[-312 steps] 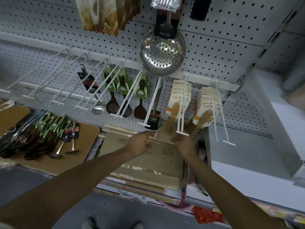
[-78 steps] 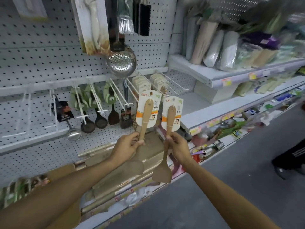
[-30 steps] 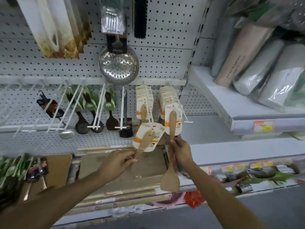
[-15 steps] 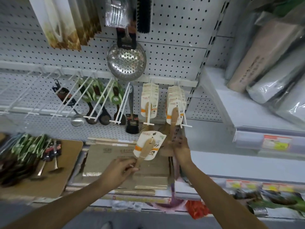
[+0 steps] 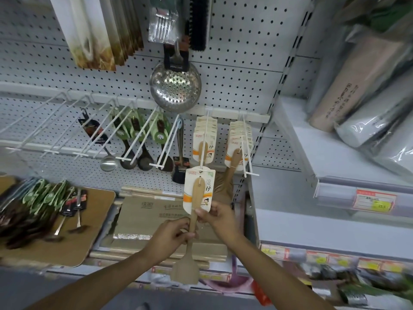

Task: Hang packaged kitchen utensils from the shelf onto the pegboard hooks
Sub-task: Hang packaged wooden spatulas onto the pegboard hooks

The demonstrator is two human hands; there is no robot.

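Observation:
A wooden spatula on a white and orange card is held upright in front of the pegboard. My left hand grips its handle from the left. My right hand pinches the card's lower edge and the handle from the right. The card's top hole sits at the tip of a white peg hook that carries several of the same carded spatulas. A second hook to the right holds another stack of carded spatulas, the front one near the hook's end.
Empty white hooks jut out at the left, then hooks with green-carded dark spoons and a steel ladle. A steel skimmer hangs above. Loose packaged utensils lie on a wooden board at left. Flat cardboard boxes lie below my hands. A white shelf with wrapped rolls stands at right.
The spatula my right hand held now hangs on the right hook. My right hand has come over to the left spatula, which has been raised upright to the tip of the left hook.

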